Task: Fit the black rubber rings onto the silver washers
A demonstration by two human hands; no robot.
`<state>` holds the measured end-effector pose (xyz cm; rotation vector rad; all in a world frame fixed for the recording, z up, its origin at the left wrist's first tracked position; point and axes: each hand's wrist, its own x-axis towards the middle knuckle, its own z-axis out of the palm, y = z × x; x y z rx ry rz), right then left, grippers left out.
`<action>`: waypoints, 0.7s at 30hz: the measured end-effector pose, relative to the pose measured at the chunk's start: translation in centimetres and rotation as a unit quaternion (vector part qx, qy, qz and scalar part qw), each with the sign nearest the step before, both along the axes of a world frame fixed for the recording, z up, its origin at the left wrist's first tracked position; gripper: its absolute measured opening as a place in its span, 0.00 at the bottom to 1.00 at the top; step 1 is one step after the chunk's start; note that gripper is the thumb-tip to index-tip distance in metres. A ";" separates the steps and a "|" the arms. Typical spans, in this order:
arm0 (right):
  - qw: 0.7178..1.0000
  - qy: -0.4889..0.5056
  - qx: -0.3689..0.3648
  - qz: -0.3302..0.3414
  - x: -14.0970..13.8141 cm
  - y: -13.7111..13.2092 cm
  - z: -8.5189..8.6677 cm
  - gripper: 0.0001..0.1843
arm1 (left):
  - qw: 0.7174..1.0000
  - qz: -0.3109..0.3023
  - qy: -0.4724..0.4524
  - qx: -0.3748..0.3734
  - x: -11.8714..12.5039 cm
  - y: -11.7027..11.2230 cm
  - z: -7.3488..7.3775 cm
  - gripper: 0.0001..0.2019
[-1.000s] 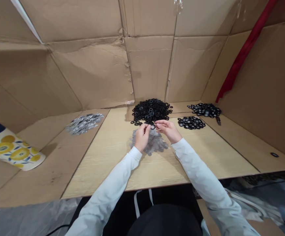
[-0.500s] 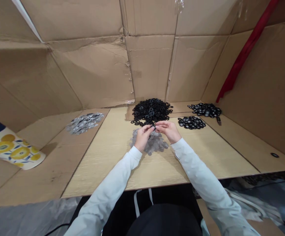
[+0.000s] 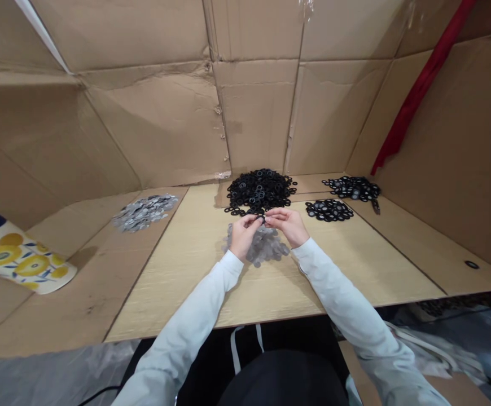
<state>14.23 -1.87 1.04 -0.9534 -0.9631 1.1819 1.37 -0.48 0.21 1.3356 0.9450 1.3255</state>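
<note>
Between my two hands is a small black ring point(image 3: 261, 220), pinched by the fingertips from both sides. My left hand point(image 3: 244, 234) is closed on its left edge, and my right hand point(image 3: 290, 225) grips the right edge. Whether a disc sits inside the ring is too small to tell. Beneath my hands spreads a pile of translucent pale discs point(image 3: 266, 248), partly covered by them. Just behind my fingers rises a heap of loose black rings point(image 3: 260, 189). To the right lies a group of black rings with pale centres point(image 3: 329, 210).
Another pile of black rings with pale centres point(image 3: 353, 187) lies at the back right. Silvery discs point(image 3: 144, 212) are heaped at the left. A flowered cylinder point(image 3: 25, 254) lies at far left. One black ring point(image 3: 472, 264) rests near the right edge. Cardboard walls point(image 3: 254, 113) enclose the board.
My hands remain together at nearly the same place, with only slight finger movement around the ring. The whole view has shifted slightly.
</note>
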 end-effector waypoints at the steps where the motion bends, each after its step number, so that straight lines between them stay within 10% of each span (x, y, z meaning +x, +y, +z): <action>1: 1.000 -0.008 0.004 -0.005 0.0 0.0 0.0 0.19 | 1.000 0.006 0.004 0.008 0.0 0.1 -0.1 0.08; 21: 0.998 -0.051 0.031 -0.031 -0.1 -0.2 0.0 0.19 | 0.990 0.024 0.111 0.087 -0.9 1.1 -0.5 0.13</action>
